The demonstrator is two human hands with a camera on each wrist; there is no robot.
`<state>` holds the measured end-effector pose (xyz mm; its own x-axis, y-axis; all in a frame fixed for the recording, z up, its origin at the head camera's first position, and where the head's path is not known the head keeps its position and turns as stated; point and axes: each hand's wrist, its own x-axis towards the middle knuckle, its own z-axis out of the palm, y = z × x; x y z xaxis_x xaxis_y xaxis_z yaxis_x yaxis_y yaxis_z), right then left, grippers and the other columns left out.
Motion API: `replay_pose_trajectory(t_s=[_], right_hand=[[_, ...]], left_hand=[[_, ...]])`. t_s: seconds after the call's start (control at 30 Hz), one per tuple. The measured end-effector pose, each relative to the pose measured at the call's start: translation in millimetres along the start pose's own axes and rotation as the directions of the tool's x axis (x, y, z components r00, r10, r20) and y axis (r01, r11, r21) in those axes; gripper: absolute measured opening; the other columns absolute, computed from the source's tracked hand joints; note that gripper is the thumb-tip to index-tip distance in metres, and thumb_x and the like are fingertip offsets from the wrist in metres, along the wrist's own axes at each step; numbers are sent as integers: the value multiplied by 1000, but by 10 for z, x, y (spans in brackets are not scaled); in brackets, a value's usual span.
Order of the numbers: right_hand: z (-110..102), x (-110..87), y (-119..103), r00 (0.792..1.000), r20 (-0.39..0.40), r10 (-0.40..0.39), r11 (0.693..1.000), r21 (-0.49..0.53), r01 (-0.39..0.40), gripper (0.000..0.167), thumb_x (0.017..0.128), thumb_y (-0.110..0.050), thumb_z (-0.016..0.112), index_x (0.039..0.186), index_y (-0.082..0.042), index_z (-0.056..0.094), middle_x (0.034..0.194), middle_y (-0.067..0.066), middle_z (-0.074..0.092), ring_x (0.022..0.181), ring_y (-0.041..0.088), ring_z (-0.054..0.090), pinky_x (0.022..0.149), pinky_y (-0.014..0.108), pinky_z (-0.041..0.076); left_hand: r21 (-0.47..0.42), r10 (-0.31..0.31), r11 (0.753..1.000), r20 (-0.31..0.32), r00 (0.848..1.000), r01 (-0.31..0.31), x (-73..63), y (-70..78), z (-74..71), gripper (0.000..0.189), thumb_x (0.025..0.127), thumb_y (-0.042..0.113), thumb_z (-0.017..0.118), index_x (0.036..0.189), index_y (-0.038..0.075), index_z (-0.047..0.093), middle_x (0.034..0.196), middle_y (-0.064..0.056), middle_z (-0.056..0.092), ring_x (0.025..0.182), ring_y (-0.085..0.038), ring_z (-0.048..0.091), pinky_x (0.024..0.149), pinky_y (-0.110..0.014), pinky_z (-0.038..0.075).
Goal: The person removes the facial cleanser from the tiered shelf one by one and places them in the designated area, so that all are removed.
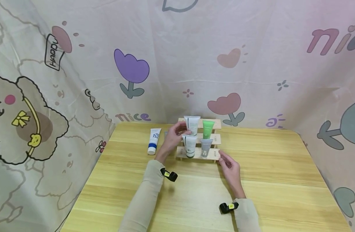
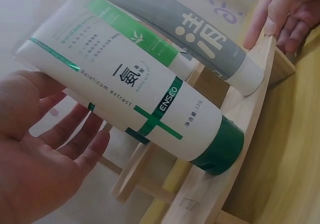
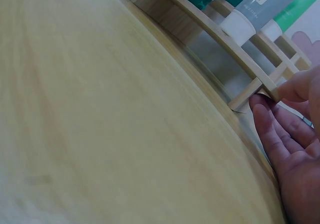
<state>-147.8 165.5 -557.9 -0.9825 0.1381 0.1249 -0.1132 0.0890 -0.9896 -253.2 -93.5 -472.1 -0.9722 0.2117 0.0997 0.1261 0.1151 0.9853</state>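
Note:
A three-tier wooden rack [image 1: 198, 152] holds two white tubes, a green tube [image 1: 208, 129] and a grey tube [image 1: 205, 147]. My left hand [image 1: 174, 137] is at the rack's left side, its thumb and fingers about the rear white tube [image 1: 192, 124] on the middle tier. In the left wrist view the front white tube [image 2: 135, 83], with a dark green cap, hides most of that grip. My right hand [image 1: 230, 167] pinches the right end of the bottom tier; in the right wrist view its fingertips [image 3: 261, 103] reach under the board's corner.
A white and blue tube [image 1: 154, 141] stands on the wooden table [image 1: 270, 167], left of the rack. Something pale blue [image 1: 165, 133] shows partly behind my left hand. A printed cloth [image 1: 177, 64] hangs behind the table and along its sides.

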Motion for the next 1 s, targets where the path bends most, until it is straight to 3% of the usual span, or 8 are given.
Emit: replay_pose_trajectory(t_s=[0.23,0.53,0.83,1.0], right_hand=[[2,-4,-1,1000,5,1,1000,-4,-1,33,101,2,61,133,8,62,132,24,64,114,26,66,91,20,55],[-1,-3,-19,1000,3,-7,1000,-20,7,33,100,2,61,133,7,63,131,24,65,113,24,67,90,19,55],[1,-7,-36,1000,4,-5,1000,-29,5,33,100,2,60,133,8,62,131,24,65,115,33,65,89,18,55],[-4,-5,-26,1000,-1,-3,1000,-23,3,33,100,2,61,132,8,63,130,24,66,113,27,67,89,19,55]], left_hand=[[-20,-17,1000,17,1000,18,41,-8,21,45,92,1,74,134,9,61,133,-12,63,127,-30,58,110,-44,46],[-36,8,999,34,999,-7,66,-19,27,46,90,-2,75,133,4,60,133,-16,63,127,-32,58,109,-44,47],[-18,-5,1000,-2,1000,5,32,-55,-9,48,92,-2,72,137,7,59,134,-14,63,128,-31,57,111,-44,45],[3,4,1000,-36,999,-4,1,-67,-47,46,94,3,72,138,7,59,134,-14,62,127,-31,57,111,-43,46]])
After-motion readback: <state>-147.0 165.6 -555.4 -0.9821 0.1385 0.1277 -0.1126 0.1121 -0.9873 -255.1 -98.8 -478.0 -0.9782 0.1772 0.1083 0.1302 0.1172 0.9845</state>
